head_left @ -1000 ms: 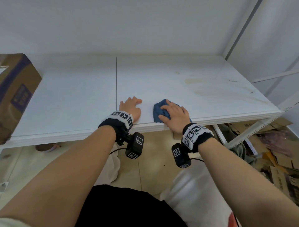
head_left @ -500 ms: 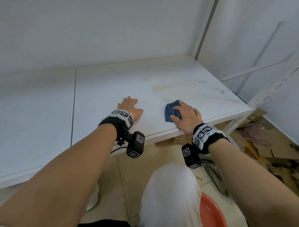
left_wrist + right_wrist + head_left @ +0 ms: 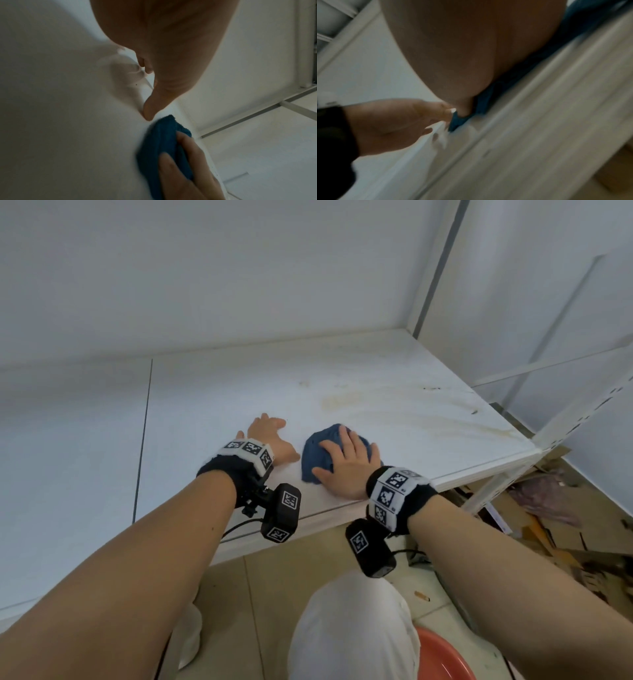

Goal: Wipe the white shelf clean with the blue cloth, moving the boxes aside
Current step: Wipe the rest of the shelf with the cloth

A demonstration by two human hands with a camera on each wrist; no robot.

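Observation:
A bunched blue cloth point(image 3: 320, 455) lies on the white shelf point(image 3: 394, 392) near its front edge. My right hand point(image 3: 349, 462) lies flat on top of the cloth and presses it down with straight fingers. My left hand point(image 3: 270, 436) rests palm down on the shelf just left of the cloth, fingers spread. In the left wrist view the blue cloth point(image 3: 161, 146) shows under the right hand's fingers point(image 3: 173, 170). The right wrist view is blurred, with a strip of blue cloth point(image 3: 481, 106) under the palm. No box is in view.
Yellowish streaks and stains point(image 3: 428, 412) mark the shelf's right part. A seam point(image 3: 144, 433) splits the shelf board at the left. White frame posts point(image 3: 565, 426) stand at the right corner. Flattened cardboard point(image 3: 548, 518) litters the floor, and a red basin point(image 3: 442, 655) sits below.
The view has swung right, so the cardboard box at the left has left the frame. Both hands and the cloth have slid rightward along the shelf's front part.

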